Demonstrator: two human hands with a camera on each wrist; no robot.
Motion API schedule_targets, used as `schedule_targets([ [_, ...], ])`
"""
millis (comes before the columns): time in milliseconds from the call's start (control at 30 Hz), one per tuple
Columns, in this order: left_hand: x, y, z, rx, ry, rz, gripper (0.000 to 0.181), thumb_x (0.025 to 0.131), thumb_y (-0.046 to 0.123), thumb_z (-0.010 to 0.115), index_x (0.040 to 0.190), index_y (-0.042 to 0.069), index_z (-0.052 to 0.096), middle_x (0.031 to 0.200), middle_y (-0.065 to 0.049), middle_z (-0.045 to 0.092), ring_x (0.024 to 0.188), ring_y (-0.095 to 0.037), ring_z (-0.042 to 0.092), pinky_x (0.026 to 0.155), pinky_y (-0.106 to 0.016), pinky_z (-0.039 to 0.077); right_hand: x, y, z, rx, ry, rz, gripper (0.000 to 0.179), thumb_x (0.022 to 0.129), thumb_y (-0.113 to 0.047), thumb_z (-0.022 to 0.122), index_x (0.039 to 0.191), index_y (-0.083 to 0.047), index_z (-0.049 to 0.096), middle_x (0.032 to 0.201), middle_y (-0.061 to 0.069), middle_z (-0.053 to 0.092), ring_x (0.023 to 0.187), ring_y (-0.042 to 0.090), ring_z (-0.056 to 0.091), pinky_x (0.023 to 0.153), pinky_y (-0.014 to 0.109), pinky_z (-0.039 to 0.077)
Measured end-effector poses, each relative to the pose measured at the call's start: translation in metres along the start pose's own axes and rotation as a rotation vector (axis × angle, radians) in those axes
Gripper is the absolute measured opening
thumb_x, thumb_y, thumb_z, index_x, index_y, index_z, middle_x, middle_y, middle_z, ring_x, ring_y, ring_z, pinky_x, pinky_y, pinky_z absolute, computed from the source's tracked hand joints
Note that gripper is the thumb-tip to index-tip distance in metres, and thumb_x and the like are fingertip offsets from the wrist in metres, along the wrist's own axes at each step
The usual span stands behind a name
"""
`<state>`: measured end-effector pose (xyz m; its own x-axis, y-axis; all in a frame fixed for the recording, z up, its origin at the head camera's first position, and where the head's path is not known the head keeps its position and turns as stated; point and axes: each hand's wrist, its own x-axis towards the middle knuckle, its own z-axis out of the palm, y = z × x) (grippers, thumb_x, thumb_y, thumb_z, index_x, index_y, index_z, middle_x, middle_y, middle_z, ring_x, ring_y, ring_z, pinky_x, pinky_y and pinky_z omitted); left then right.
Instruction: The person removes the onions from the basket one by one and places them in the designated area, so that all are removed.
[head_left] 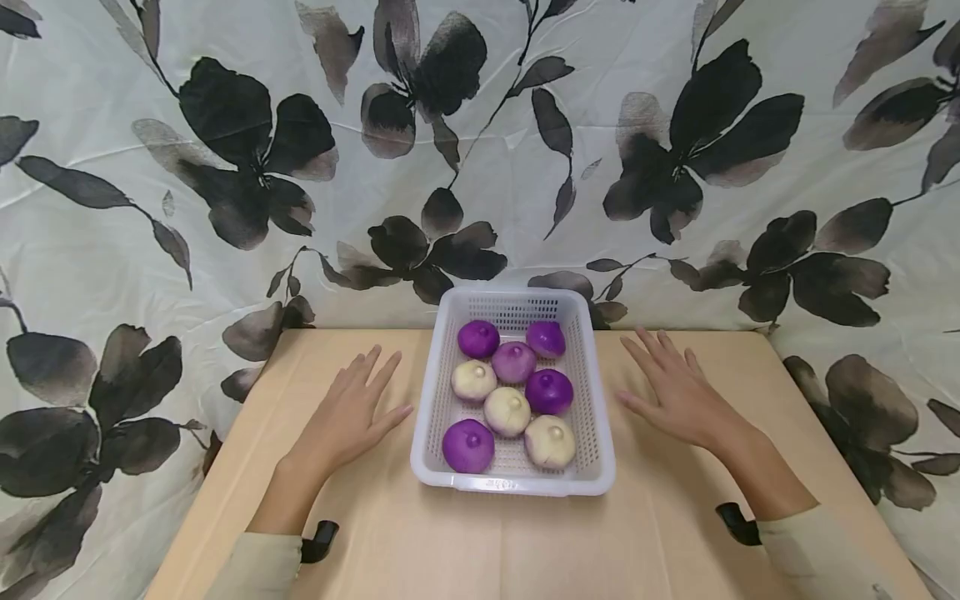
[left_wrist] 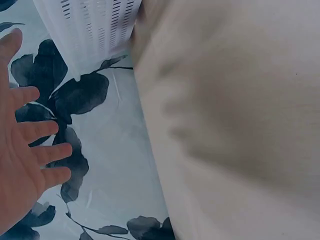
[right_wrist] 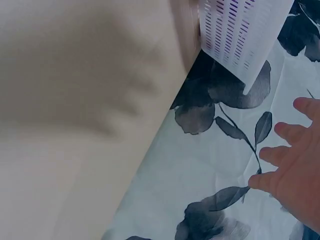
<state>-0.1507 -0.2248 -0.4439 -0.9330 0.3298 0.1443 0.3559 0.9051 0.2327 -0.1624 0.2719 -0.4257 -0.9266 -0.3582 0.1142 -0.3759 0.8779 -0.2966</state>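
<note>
White fabric (head_left: 540, 258) printed with large black and grey flowers hangs behind a pale wooden counter (head_left: 480, 550), filling the background and showing past both of the counter's sides. Near the counter's back edge, about midway across, sits a white plastic basket (head_left: 517, 484) with slotted walls and a perforated base.

Eight round, onion-like bulbs lie inside it. Two deep purple ones are at the back, a back-left purple bulb (head_left: 478, 339) and a back-right purple bulb (head_left: 546, 339). A paler purple bulb (head_left: 513, 362) sits between and slightly forward of them, with a white bulb (head_left: 474, 381) to its left. Farther forward come another white bulb (head_left: 507, 412) near the middle and a deep purple bulb (head_left: 549, 392) on the right. At the front, a purple bulb (head_left: 468, 446) lies on the left and a third white bulb (head_left: 550, 442) on the right.

Both hands are spread wide and hold nothing. The left hand (head_left: 352, 412) is beside the basket on its left and the right hand (head_left: 678, 392) on its right, each apart from it. Their shadows fall on the counter. Light sleeves (head_left: 258, 568) cover the forearms, and a black piece (head_left: 320, 542) shows at each wrist.
</note>
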Motion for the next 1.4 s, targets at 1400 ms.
schedule_targets([
  [1400, 0.041, 0.022, 0.008, -0.682, -0.105, -0.013, 0.065, 0.092, 0.009, 0.076, 0.151, 0.002, 0.049, 0.118, -0.019, 0.062, 0.095, -0.023, 0.07, 0.076, -0.028, 0.063, 0.056, -0.065, -0.009, 0.411, -0.426, -0.303, 0.069, 0.098, -0.043, 0.07, 0.155, -0.013, 0.046, 0.158, 0.01, 0.048, 0.146, 0.031, 0.047, 0.119, 0.056, 0.042],
])
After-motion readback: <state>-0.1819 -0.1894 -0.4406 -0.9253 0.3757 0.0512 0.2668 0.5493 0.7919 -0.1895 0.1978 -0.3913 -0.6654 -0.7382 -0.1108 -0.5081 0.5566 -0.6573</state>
